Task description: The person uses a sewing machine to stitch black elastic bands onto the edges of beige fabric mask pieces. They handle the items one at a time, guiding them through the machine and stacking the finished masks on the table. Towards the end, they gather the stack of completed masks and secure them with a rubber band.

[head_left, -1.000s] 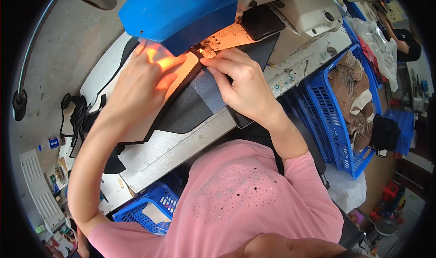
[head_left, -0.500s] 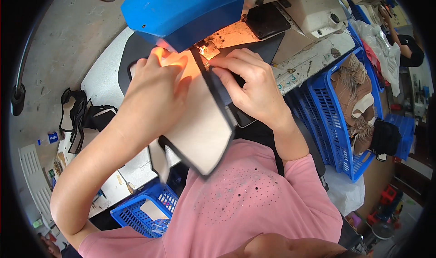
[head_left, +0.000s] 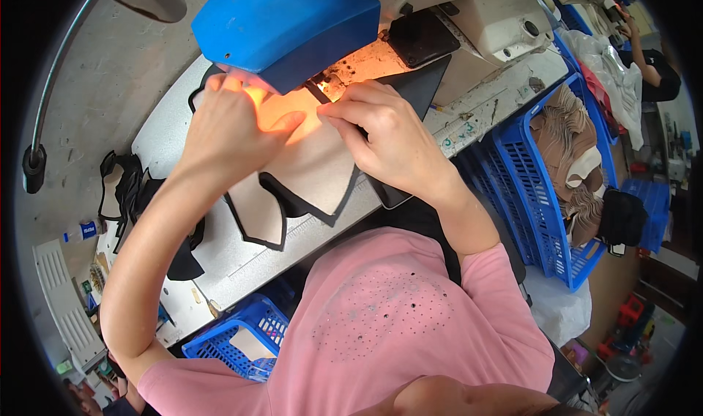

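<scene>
And here's the pale, black-edged piece (head_left: 319,168), 10 o'clock of ctr, top end reaching under the blue machine head (head_left: 285,31) at 11! L hand (head_left: 233,127), also 10 o'clock, lies palm-down on it, thumb apart from fingers, some tips hidden. R hand (head_left: 381,127), 1 o'clock: thumb + index nearly together at the edge, can't tell if clamped. Best technique, I'd say: L presses lightly, R guides w/o tugging, piece flat, fingertips clear of the machine.
</scene>
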